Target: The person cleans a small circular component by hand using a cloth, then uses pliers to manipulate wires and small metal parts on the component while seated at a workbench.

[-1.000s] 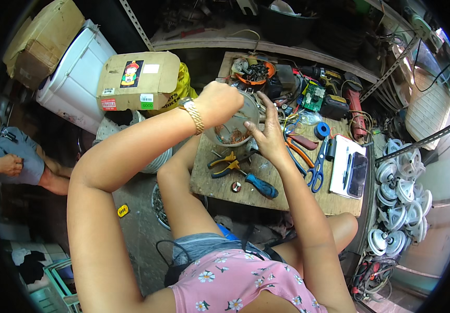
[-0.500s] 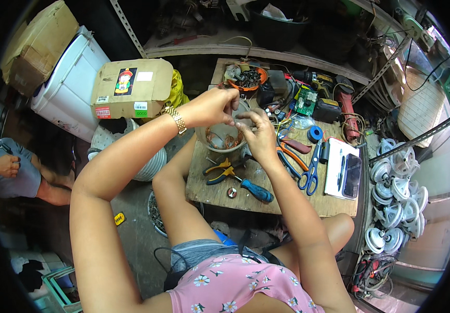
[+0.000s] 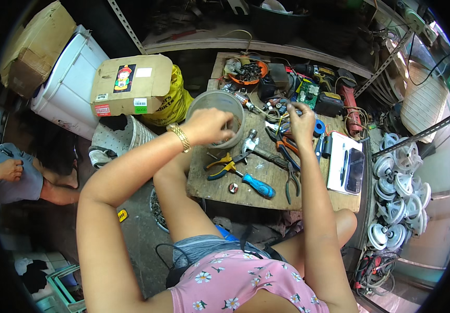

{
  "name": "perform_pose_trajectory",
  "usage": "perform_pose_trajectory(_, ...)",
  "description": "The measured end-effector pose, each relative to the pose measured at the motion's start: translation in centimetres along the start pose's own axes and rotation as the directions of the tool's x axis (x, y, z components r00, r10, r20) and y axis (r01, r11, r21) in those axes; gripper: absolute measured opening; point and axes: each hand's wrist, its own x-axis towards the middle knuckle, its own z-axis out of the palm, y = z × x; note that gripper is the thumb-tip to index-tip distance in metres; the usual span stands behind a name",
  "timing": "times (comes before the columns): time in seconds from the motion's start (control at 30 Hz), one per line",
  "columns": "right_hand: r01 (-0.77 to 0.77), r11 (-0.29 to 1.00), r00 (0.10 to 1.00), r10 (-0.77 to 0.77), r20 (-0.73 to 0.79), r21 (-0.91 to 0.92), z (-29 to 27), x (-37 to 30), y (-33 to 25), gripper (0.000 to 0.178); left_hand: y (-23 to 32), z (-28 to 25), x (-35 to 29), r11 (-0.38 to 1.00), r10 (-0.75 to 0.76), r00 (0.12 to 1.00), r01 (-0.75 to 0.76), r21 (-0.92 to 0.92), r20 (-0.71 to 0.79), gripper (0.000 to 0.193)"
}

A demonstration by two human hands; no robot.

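Note:
My left hand (image 3: 210, 127), with a gold watch band at the wrist, is over a round translucent tub (image 3: 198, 103). Its fingers curl down into the opening, and what they hold, if anything, is hidden. A little copper-coloured wire shows inside the tub. Farther right, my right hand (image 3: 302, 123) hovers over small parts at the back of the wooden table (image 3: 209, 190). Its fingertips are pinched together on something too small to make out. Between the hands lies a hammer (image 3: 269, 155). Orange-handled pliers (image 3: 279, 143) are just left of my right wrist.
Nearer me lie yellow-and-black pliers (image 3: 226, 167), a blue screwdriver (image 3: 258, 185) and dark-handled pliers (image 3: 292, 182). A phone (image 3: 354, 171) rests on a white pad at right. An orange bowl of metal bits (image 3: 253, 78) and a drill (image 3: 323, 75) stand behind. Another person's hand (image 3: 10, 169) is far left.
My hands have parted from together above the tub. The right moved to the right, over the small parts; the left came slightly nearer, down at the tub. The hammer is now uncovered.

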Motion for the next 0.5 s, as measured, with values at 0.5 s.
perform_pose_trajectory(0.5, 0.117, 0.935, 0.782, -0.295, 0.549, 0.335, 5.3, -8.3, -8.9, 0.069, -3.2, 6.4, 5.2, 0.924, -0.135, 0.950, 0.019, 0.381, 0.280, 0.032)
